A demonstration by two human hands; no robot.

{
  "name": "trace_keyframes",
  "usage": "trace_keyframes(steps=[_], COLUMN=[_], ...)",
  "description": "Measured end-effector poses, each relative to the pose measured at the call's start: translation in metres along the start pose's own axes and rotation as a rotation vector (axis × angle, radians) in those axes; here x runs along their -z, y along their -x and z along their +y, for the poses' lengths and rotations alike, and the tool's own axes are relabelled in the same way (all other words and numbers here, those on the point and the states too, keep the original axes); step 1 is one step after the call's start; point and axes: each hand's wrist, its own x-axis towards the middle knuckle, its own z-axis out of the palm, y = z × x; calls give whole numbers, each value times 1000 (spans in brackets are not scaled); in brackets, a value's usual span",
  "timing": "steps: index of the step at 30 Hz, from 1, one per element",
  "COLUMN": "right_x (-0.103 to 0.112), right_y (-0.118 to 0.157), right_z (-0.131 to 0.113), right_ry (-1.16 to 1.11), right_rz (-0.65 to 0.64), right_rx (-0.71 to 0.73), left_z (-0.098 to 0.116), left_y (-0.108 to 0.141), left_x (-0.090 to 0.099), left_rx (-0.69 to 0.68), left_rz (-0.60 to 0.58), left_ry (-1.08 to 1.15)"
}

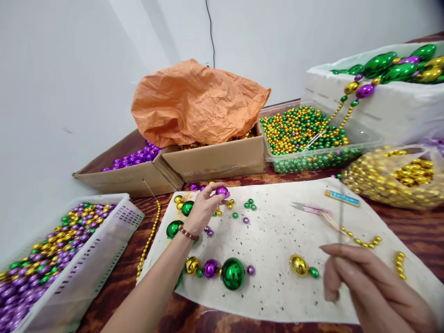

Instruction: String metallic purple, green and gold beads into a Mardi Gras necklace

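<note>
Left fingers [208,189] pinch a glossy, round purple bead [222,191]; right fingers [343,251] hold a thin grey rod [341,215].

Looks like a small beadwork workshop, stock kept in bulk. Beyond and left of the left fingers [209,188]: carton [121,181] of purple balls [135,158], crate [104,247] of mixed beads [58,240]. Beyond, right: clear tub [360,132], also loaded. Under them, work cloth [270,226]; scissors [314,209] to their right.

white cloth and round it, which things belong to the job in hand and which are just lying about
Likely in the job:
purple bead in left hand
blurred thin rod in right hand
large green bead
white cloth

Probably just lying about:
orange sheet
black cable
</note>
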Motion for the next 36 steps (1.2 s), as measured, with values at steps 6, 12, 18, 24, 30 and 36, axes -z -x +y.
trace_keyframes(steps=[6, 12, 18, 24, 30, 36], right_x=[-24, -32, -39, -47, -50, -51], right_y=[11, 27, 38, 47, 52, 54], right_z=[16, 40, 48, 50, 55, 57], right_ry=[-28, -74, -96, -96, -70, -88], right_rz=[-252, -243, -252, -248, -286, -290], right_rx=[-88, -186, -170, -187, -185, -181], left_z=[4, 4, 4, 2, 6, 6], left_y=[44, 67, 73, 71, 67, 67], left_x=[-42, -64, -71, -70, -71, -73], left_rx=[-37, -110, -124, -75, 17, 42], left_rz=[36, 59, 160, 149, 92, 85], left_ry=[98, -73, -79, 33, 271, 344])
